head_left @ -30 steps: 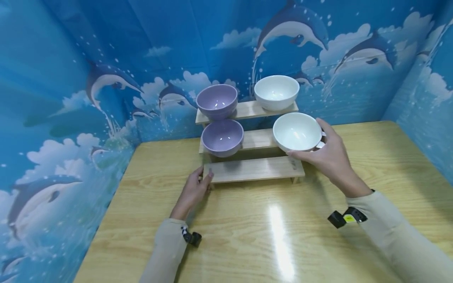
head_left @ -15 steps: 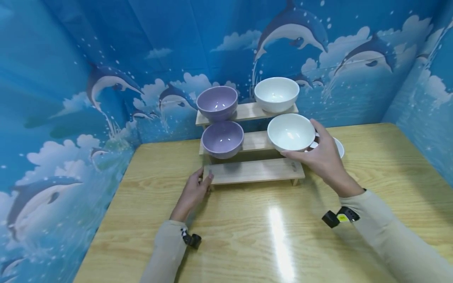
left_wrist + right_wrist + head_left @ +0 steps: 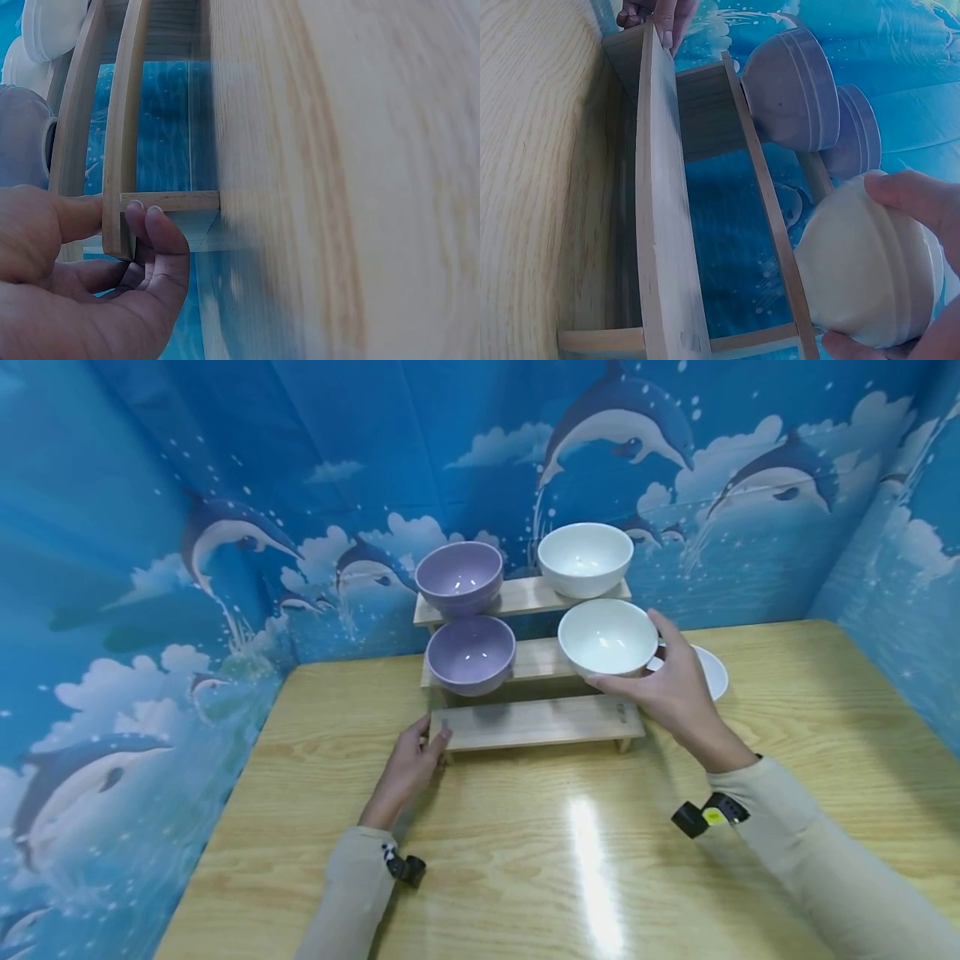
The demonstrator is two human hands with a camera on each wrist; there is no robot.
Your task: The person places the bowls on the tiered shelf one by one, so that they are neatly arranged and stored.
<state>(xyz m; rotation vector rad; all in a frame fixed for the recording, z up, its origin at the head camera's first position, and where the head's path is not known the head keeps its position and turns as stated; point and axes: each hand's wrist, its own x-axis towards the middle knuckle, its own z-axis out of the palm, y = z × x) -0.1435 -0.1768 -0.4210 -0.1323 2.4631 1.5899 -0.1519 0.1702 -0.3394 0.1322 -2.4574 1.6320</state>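
A three-step wooden display rack (image 3: 536, 724) stands on the table. My left hand (image 3: 408, 764) pinches the left end of its lowest step, thumb above and fingers curled under in the left wrist view. My right hand (image 3: 678, 697) grips a white bowl (image 3: 606, 639) by its right side, upright at the right end of the middle step. In the right wrist view the bowl's base is right at that step's edge. A purple bowl (image 3: 471, 658) sits on the left of the middle step. On the top step are another purple bowl (image 3: 459, 581) and a white bowl (image 3: 585, 562).
A white round dish (image 3: 712, 672) lies on the table (image 3: 510, 860) right of the rack, partly hidden behind my right hand. A blue dolphin-print backdrop (image 3: 360, 460) closes off the back and sides.
My right hand has moved left with the white bowl, bringing it over the middle step. The white dish behind that hand has come into view. My left hand has stayed on the rack.
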